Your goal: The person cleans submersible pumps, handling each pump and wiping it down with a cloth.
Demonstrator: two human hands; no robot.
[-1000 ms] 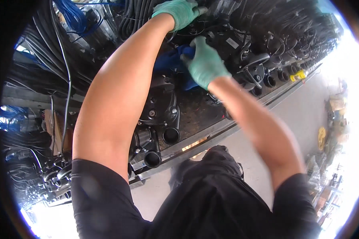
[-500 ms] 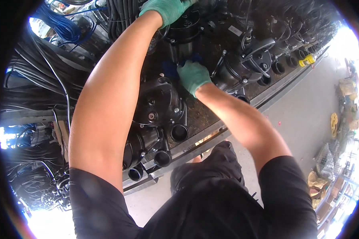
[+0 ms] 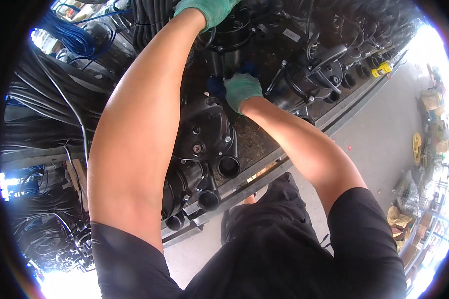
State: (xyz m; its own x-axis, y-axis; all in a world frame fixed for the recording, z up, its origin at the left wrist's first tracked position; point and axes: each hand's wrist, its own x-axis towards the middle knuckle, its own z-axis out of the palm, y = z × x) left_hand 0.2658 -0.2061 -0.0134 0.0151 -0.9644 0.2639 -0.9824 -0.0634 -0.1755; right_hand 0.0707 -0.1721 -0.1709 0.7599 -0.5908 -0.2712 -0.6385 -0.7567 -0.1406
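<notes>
My left hand (image 3: 210, 12), in a green knit glove, reaches to the top edge of the view, beside the upper end of a black pump (image 3: 228, 36). Its fingers are mostly cut off there. Lower down, my gloved right hand (image 3: 243, 91) is closed at the near end of that pump's narrower cylinder. A dark blue piece (image 3: 216, 86) shows on either side of this hand. What its fingers grip is hidden under the glove. Another black pump (image 3: 197, 132) lies just left of my right hand, and a pump with a curved handle (image 3: 309, 79) lies to its right.
The pumps lie on a dark, stained bench (image 3: 254, 137) with a metal edge rail (image 3: 334, 118). Black cable coils (image 3: 50, 84) and a blue cable coil (image 3: 67, 35) are piled at left. A yellow object (image 3: 381, 70) sits by the far rail. Shelving (image 3: 434, 224) stands across the floor.
The view has shifted slightly, so the bench and pumps sit a little differently in it. My right hand stays at the pump's near end, its fingers tucked slightly more. My left hand holds its place.
</notes>
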